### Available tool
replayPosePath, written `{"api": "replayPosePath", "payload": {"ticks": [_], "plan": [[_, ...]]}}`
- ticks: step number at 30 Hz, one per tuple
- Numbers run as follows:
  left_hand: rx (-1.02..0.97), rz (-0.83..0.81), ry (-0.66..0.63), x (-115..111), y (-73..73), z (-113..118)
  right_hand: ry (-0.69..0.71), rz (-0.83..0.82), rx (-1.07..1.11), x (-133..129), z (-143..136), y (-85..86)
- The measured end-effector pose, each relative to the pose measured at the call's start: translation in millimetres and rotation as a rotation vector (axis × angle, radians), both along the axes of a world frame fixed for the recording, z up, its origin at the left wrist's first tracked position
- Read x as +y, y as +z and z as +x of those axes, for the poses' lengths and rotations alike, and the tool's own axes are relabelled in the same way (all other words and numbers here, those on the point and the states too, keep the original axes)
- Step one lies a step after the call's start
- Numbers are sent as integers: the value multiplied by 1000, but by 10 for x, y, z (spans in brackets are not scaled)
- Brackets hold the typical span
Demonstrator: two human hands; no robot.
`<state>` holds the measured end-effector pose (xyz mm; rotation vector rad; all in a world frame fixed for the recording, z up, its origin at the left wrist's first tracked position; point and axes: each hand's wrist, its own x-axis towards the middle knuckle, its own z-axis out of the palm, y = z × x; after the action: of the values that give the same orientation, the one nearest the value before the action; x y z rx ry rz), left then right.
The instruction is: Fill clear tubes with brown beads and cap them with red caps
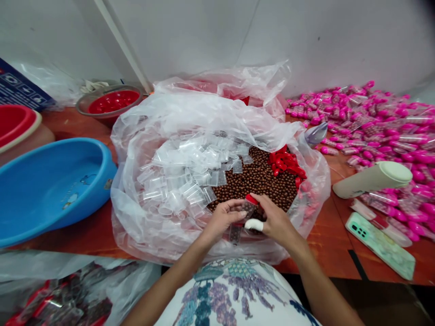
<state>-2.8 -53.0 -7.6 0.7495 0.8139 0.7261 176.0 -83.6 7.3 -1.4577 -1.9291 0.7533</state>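
Observation:
A small clear plastic tube (249, 208) with a red cap (252, 198) is between my hands, above the brown chocolate-like balls (253, 179). My left hand (222, 219) pinches the tube's side. My right hand (277, 222) has its fingers on the red cap, and its thumb wears a white covering (253, 225). Another clear tube (234, 234) lies just below my hands. Loose empty tubes (183, 176) are heaped to the left of the balls, and red caps (283, 162) are piled at their upper right. All lie within a large clear plastic bag (131, 226).
A blue basin (50, 181) stands at the left, with a bowl of red pieces (113, 102) behind. Pink-capped filled tubes (384, 117) cover the right side. Nearby are a beige cylinder (372, 179), a phone (380, 244) and a scoop (316, 133).

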Motion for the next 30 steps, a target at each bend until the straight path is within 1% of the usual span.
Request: {"api": "replayPosePath", "payload": {"ticks": [3, 5, 9, 11, 15, 18, 21, 24, 25, 27, 29, 30], "plan": [[-14, -2, 25, -31, 25, 37, -22, 180, -153, -11, -47, -81], [-25, -35, 34, -49, 42, 67, -30, 209, -184, -7, -69, -125], [-149, -190, 27, -63, 76, 155, -36, 183, -167, -22, -117, -139], [-176, -227, 38, -69, 80, 211, -47, 177, -154, -50, -154, -145], [-64, -214, 117, -104, 66, 312, -43, 194, -141, -112, -223, -210], [-40, -194, 121, -122, 57, 355, -39, 223, -149, -129, -240, -233], [-26, -236, 107, -104, 75, 347, 3, 171, -124, -116, -214, -188], [-55, -241, 118, -62, 154, 272, 38, 107, -43, -90, -116, -150], [-70, -217, 125, -46, 192, 236, 17, 93, -3, -80, -62, -158], [-74, -153, 132, -15, 266, 157, -79, 89, 60, -58, 67, -211], [-39, -115, 130, 14, 313, 87, -185, 111, 36, -34, 197, -301], [-22, -111, 133, 28, 322, 59, -211, 120, -14, -23, 251, -348]]}}
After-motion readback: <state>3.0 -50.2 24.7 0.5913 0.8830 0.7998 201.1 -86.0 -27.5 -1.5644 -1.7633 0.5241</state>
